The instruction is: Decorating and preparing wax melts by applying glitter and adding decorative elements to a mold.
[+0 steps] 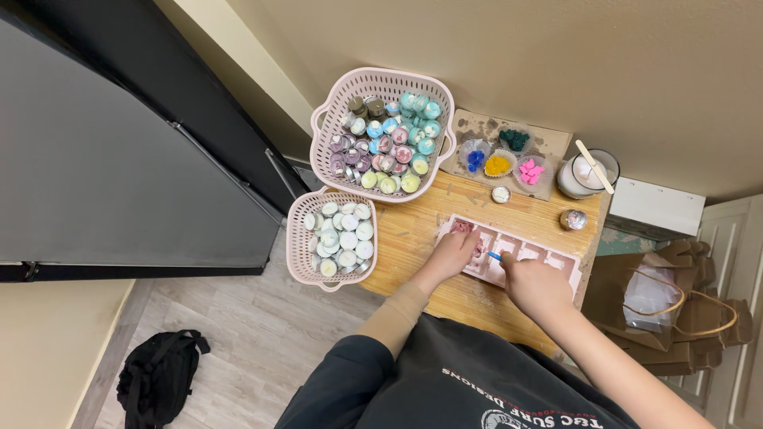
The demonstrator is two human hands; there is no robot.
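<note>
head view: the left hand (455, 253) is lying flat on the pink mould (509, 253) at centre, fingers spread, gripping nothing. the right hand (534, 282) — at the mould's 5 o'clock — is pinching a small blue tool (494, 256) over it. two baskets (381, 83) of candles are sitting at 10 o'clock.

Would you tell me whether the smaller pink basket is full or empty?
Full: the smaller pink basket holds many white tealight candles across its bottom.
</note>
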